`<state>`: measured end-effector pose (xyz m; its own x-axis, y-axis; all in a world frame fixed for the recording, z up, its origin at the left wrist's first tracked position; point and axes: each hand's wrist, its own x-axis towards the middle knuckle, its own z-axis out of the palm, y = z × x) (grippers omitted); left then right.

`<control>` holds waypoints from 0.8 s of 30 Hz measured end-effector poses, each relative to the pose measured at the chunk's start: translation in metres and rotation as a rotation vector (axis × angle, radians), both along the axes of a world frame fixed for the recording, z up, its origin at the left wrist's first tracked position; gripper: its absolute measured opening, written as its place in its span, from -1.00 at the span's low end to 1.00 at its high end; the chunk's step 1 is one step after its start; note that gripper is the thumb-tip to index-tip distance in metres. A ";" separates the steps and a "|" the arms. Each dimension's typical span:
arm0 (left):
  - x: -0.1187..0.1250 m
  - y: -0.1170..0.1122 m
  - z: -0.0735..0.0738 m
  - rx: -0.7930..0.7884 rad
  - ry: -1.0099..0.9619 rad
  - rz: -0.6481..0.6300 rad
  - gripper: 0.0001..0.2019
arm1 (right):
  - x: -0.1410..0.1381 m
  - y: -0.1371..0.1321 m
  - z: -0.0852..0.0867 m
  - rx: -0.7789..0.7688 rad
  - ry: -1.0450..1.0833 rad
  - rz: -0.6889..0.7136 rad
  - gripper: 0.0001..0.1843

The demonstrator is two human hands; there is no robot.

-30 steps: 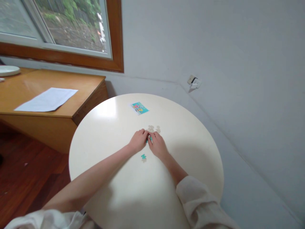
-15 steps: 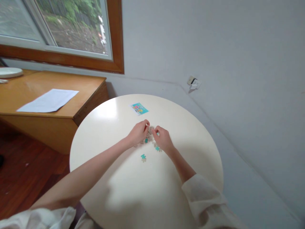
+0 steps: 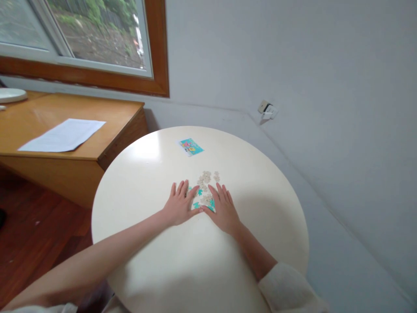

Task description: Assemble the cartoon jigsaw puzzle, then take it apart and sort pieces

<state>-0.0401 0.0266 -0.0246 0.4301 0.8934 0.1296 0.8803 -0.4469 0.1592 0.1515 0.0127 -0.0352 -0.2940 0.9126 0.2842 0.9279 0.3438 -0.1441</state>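
Note:
Several small jigsaw puzzle pieces (image 3: 206, 177) lie in a loose heap near the middle of the round white table (image 3: 182, 265). Most show a greyish-beige side, and a few, such as a turquoise piece (image 3: 196, 205), are face up. My left hand (image 3: 180, 204) rests flat at the heap's left edge, fingers spread. On the opposite side my right hand (image 3: 224, 208) lies with its fingers apart, partly over some turquoise pieces. The two thumbs nearly meet at the near side of the heap. Some pieces are hidden beneath the fingers.
A colourful picture card (image 3: 191, 147) lies farther back on the table. To the left stands a wooden desk (image 3: 124, 114) with a white sheet of paper (image 3: 65, 135) and a round white object (image 3: 12, 94). A wall socket with a plug (image 3: 267, 109) is behind, right.
Both hands were pinched above the heap; now they have come down nearer me and opened flat around the pieces. The turquoise piece that lay apart in front is now between the hands.

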 end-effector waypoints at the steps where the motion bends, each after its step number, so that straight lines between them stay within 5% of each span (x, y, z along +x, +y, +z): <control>1: 0.003 0.005 0.001 0.022 -0.010 -0.001 -0.32 | -0.003 0.005 0.002 0.004 -0.007 -0.016 -0.30; 10: 0.025 0.047 0.006 0.015 -0.123 -0.028 -0.79 | -0.024 0.054 0.019 -0.022 -0.032 -0.046 -0.76; 17: 0.028 0.061 0.008 -0.043 -0.209 0.000 -0.85 | -0.029 0.071 0.021 -0.111 -0.011 -0.115 -0.72; 24: 0.029 0.066 0.038 -0.066 -0.387 0.020 -0.84 | -0.033 0.080 0.049 -0.046 0.263 -0.101 -0.70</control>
